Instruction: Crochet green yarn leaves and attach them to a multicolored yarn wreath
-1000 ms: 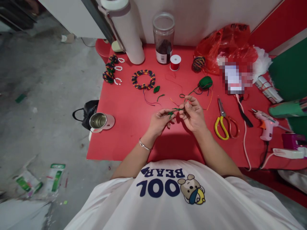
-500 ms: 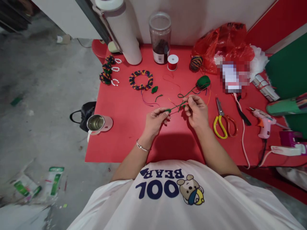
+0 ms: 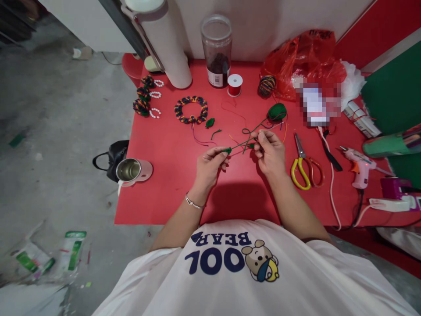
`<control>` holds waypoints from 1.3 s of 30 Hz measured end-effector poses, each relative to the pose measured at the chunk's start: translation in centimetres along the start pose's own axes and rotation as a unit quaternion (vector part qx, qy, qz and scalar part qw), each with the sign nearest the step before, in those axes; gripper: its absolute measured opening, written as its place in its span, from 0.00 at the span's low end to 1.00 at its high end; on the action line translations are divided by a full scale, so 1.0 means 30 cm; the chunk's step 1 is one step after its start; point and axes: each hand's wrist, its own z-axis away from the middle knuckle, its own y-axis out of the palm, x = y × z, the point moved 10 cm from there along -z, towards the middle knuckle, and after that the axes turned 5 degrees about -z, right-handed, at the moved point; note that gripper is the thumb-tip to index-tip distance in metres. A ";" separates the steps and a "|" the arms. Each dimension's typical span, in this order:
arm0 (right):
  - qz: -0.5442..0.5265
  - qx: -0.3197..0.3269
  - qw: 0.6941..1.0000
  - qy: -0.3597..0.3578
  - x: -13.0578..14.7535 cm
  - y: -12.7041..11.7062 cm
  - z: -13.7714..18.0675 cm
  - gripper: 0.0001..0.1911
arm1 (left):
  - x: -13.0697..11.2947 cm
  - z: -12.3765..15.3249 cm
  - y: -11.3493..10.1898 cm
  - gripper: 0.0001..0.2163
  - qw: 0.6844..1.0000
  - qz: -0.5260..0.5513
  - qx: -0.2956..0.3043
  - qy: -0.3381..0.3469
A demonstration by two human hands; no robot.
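Note:
My left hand [image 3: 210, 166] pinches a small green yarn piece [image 3: 227, 150] between thumb and fingers. From it a strand of green yarn [image 3: 241, 144] runs across to my right hand [image 3: 270, 151], whose thumb and forefinger are closed on it. Another green leaf-like bit [image 3: 251, 145] shows beside the right fingers; whether they touch it I cannot tell. Behind the hands lies a green yarn ball [image 3: 276, 112] with a looped tail. A crocheted leaf [image 3: 210, 123] and a short green yarn scrap [image 3: 215, 134] rest on the red table [image 3: 164, 193].
A multicoloured crocheted ring [image 3: 191, 109] lies at the back left. To the right are scissors [image 3: 301, 164] and a pink glue gun [image 3: 361, 166] with cords. A metal-lined mug [image 3: 134, 171] stands at the left edge. A red ribbon spool [image 3: 234, 85] stands near a jar [image 3: 216, 52].
My hands have drawn slightly apart, the left one shifting a little left, and more of the green piece shows at its fingertips. The whole view has shifted slightly.

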 end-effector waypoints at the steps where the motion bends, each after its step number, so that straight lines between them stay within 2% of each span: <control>1: 0.002 0.003 1.000 0.001 -0.003 0.000 -0.001 0.19 | -0.003 0.000 -0.002 0.13 1.000 0.002 -0.003 0.003; 16: 0.077 -0.002 0.995 -0.061 0.020 0.010 0.014 0.18 | -0.037 0.001 -0.023 0.11 0.998 0.037 -0.042 0.026; 28: 0.098 -0.011 0.994 -0.047 0.008 0.000 0.011 0.18 | -0.046 -0.003 -0.042 0.12 0.996 0.052 -0.065 0.040; 32: 0.113 -0.007 0.992 -0.053 0.020 0.006 0.015 0.16 | -0.037 -0.004 -0.054 0.07 0.996 0.021 -0.076 0.039; 34: 0.123 0.005 0.991 -0.060 0.025 0.015 0.018 0.15 | -0.066 0.008 -0.071 0.05 0.992 -0.033 -0.102 0.073; 37: 0.139 0.044 0.987 -0.067 0.028 0.045 0.031 0.13 | -0.148 0.054 -0.092 0.12 0.967 -0.115 -0.156 0.163; 39: 0.159 0.079 0.980 -0.087 0.041 0.075 0.048 0.11 | -0.177 0.076 -0.077 0.13 0.962 -0.129 -0.146 0.192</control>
